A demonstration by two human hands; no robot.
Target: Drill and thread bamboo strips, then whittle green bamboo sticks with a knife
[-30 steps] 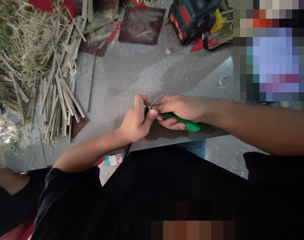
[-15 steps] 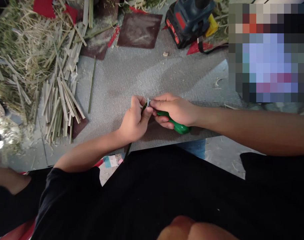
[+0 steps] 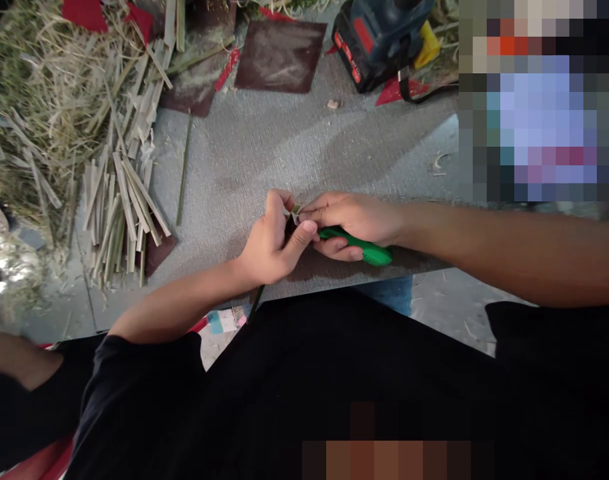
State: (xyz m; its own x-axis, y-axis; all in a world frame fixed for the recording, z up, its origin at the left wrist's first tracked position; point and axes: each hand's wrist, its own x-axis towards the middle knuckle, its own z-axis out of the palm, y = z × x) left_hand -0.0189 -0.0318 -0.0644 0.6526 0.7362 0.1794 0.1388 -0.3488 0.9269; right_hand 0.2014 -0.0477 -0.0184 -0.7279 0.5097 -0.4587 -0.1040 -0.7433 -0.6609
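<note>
My left hand (image 3: 274,241) is closed around a thin dark green strip (image 3: 255,303), whose lower end sticks out below the hand past the table's front edge. My right hand (image 3: 351,223) grips a green-handled tool (image 3: 374,252). The tool's front end meets the strip between the fingertips of both hands, which are close together; its exact shape is hidden by the fingers. A small pale bit shows at the strip's upper end. Both hands are above the front part of the grey table (image 3: 284,160).
Left lie a heap of shavings (image 3: 49,87) and a pile of cut strips (image 3: 119,213). Brown sandpaper (image 3: 281,57) and a dark blue power tool (image 3: 377,40) with a strap are at the back. Another person's arm (image 3: 19,360) shows at lower left.
My right hand and the green handle have shifted slightly right and down. My left thumb has moved a little to the right, and the green handle lies flatter.
</note>
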